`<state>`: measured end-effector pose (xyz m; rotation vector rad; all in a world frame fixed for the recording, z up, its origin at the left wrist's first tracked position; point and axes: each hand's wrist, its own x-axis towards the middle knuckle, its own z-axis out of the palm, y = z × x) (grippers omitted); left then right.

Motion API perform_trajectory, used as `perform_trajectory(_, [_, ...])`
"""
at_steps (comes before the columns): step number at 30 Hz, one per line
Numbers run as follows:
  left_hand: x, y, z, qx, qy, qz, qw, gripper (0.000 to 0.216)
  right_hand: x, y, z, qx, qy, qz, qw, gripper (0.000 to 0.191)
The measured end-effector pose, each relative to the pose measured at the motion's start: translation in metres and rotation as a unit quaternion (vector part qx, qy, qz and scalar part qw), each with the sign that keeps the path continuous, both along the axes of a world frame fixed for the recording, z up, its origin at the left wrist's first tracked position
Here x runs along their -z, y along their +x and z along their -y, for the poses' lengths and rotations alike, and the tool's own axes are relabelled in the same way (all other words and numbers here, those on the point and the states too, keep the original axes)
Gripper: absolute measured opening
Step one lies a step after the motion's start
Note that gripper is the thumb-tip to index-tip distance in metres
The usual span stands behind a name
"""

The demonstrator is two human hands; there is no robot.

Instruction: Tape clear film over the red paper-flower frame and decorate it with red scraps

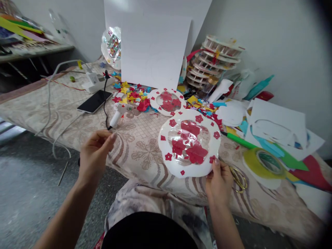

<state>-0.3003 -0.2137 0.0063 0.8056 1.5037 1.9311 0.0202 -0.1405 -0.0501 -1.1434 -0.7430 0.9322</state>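
My right hand (220, 178) pinches the lower right rim of a scalloped white paper disc (166, 167). Small red flowers and squares dot its rim, and larger red flower shapes show in its clear plastic middle. My left hand (95, 148) hovers at the table's front edge, thumb and fingers pressed together; anything in them is too small to make out. Just beyond it lies a white hot glue gun (116, 117) on a black cord. A similar, smaller-looking white disc (155, 100) with red flowers rests behind the held one.
Gold-handled scissors (241, 181) and yellow tape (263, 162) lie at right, near a green cutter (240, 141) and paper scraps. Coloured paper stars (127, 91) spread before a white board (153, 52). A phone (94, 102) and power strip (94, 84) trail cables at left.
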Motion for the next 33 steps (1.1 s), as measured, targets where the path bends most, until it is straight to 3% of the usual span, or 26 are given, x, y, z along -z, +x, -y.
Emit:
perform_trajectory(3, [0.001,0.021,-0.008,0.090,-0.030,-0.041,0.995,0.021,-0.001,-0.003,-0.001,0.006,0.000,0.002,1.000,0.028])
perform_trajectory(5, [0.003,0.043,-0.015,0.219,-0.037,-0.035,0.974,0.039,-0.003,-0.005,-0.002,0.006,-0.001,-0.003,1.000,0.029])
perform_trajectory(7, [0.007,0.064,-0.022,0.356,-0.035,-0.021,0.934,0.047,-0.006,-0.006,-0.003,0.002,0.002,-0.013,1.000,0.030])
perform_trajectory(8, [0.010,0.072,-0.024,0.412,-0.045,-0.028,0.910,0.040,-0.008,-0.006,-0.004,0.002,0.003,-0.016,1.000,0.030])
perform_trajectory(10, [0.017,0.079,-0.024,0.463,-0.076,-0.055,0.881,0.022,-0.011,-0.002,-0.007,0.010,0.004,-0.015,1.000,0.031])
perform_trajectory(12, [0.022,0.073,-0.021,0.439,-0.103,-0.056,0.891,0.029,-0.015,0.004,-0.011,0.020,0.002,-0.005,1.000,0.031])
perform_trajectory(15, [0.025,0.041,-0.010,0.357,-0.098,0.055,0.927,0.031,-0.017,0.015,-0.018,0.022,0.002,0.016,1.000,0.030])
perform_trajectory(20, [0.011,-0.019,0.014,0.217,-0.046,0.201,0.954,0.021,-0.010,0.023,-0.027,-0.009,-0.018,0.035,0.999,0.030])
perform_trajectory(24, [0.000,-0.035,0.027,0.131,0.011,0.243,0.961,0.022,-0.005,0.021,-0.032,-0.028,-0.025,0.054,0.998,0.033])
perform_trajectory(30, [0.004,-0.018,0.026,0.159,-0.009,0.260,0.952,0.012,-0.003,0.026,-0.035,-0.082,-0.068,0.156,0.982,0.042])
perform_trajectory(33, [0.008,-0.006,0.022,0.186,-0.045,0.250,0.949,0.016,-0.009,0.038,-0.033,-0.107,-0.065,0.351,0.928,0.040])
